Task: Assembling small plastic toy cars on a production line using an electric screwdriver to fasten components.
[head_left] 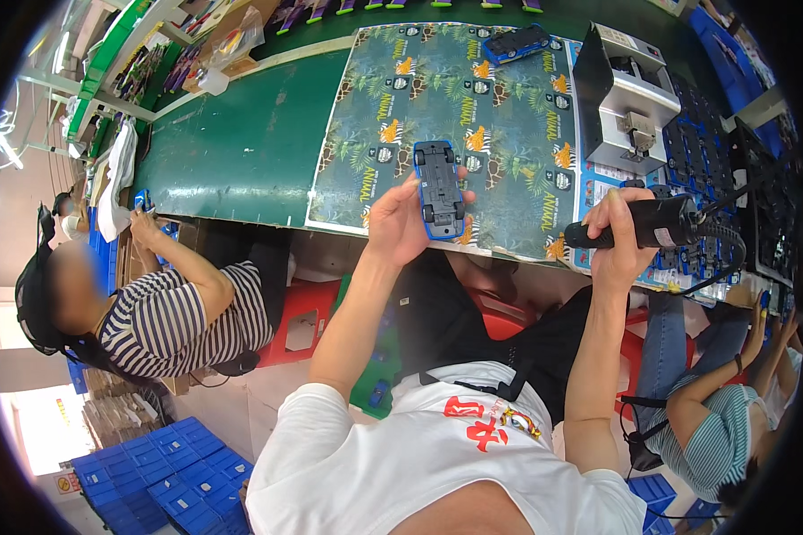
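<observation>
My left hand grips a blue toy car turned upside down, its black underside and wheels facing up, above the printed sheet near the table's front edge. Wrapped in my right hand is a black, cylinder-shaped electric screwdriver with a cord at its right end. The tool lies roughly level, to the right of the car and apart from it. A second blue toy car, also underside up, rests on the far part of the sheet.
An animal-patterned sheet covers the middle of the green table. At its right stand a grey metal bench device and rows of black-and-blue car parts. Co-workers sit at left and right. Blue crates are stacked lower left.
</observation>
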### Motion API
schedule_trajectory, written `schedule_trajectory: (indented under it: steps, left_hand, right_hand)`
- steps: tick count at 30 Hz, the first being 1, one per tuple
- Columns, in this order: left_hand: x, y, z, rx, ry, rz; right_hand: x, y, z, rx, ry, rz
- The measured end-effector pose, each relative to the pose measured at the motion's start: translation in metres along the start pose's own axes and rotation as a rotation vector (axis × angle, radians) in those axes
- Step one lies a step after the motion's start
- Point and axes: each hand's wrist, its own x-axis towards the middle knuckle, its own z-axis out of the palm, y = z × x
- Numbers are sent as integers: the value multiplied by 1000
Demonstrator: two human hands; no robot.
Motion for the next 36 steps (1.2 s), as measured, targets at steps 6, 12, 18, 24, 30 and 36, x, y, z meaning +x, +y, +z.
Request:
schedule_trajectory:
  steps: [6,12,18,24,30,36]
  left_hand:
    - [0,0,2,23,24,4]
    - [-2,2,-7,-9,-33,-8]
    - [-1,0,-10,32,-41,14]
    - [0,-1,-12,1,-41,5]
    - [-1,-1,-15,-56,-49,-3]
    - [0,-1,-15,-69,-41,-12]
  right_hand:
    - [-2,-1,1,9,20,10]
    - [-3,0,1,-8,21,6]
    - [-2,-3,2,-30,21,3]
    - [-1,-2,0,-4,34,6]
    - [-2,-2,1,-8,30,0]
    - [-2,-2,-1,-20,33,-9]
